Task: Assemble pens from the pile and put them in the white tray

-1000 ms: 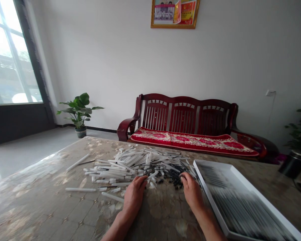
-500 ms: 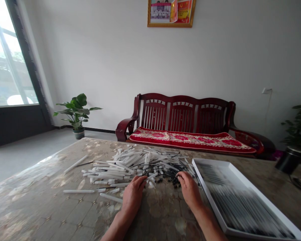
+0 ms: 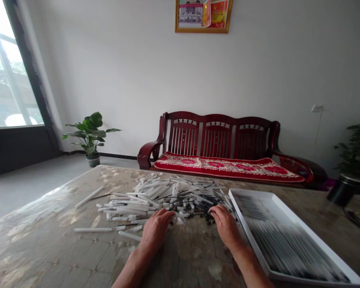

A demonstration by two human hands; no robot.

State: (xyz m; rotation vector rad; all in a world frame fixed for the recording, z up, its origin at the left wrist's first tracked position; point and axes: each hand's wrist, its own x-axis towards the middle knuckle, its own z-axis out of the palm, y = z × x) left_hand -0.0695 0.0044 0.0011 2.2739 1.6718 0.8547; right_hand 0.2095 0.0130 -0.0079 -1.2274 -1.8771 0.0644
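A heap of white pen barrels [image 3: 138, 202], with thin dark refills [image 3: 100, 195] among and beside them, lies on the table. My left hand [image 3: 156, 229] rests at the near edge of the heap, its fingers curled together; what they hold, if anything, is hidden. Small translucent white pieces [image 3: 181, 221] lie just right of its fingertips. To the right, my right hand [image 3: 226, 224] has its fingers bent and pinched at small black pen parts [image 3: 206, 205]. Whether one of those parts is between its fingers I cannot make out.
Right of my right hand stands a shallow white box [image 3: 283, 208] holding rows of slim pens, blurred. A black pot [image 3: 345, 190] with a plant is at the far right. Beyond the table [image 3: 87, 256] is a dark red wooden bench [image 3: 219, 138] with a red cover.
The white piece that stuck out from my left fingertips no longer shows there. My left hand has shifted slightly left; my right hand stays nearly in place at the black parts.
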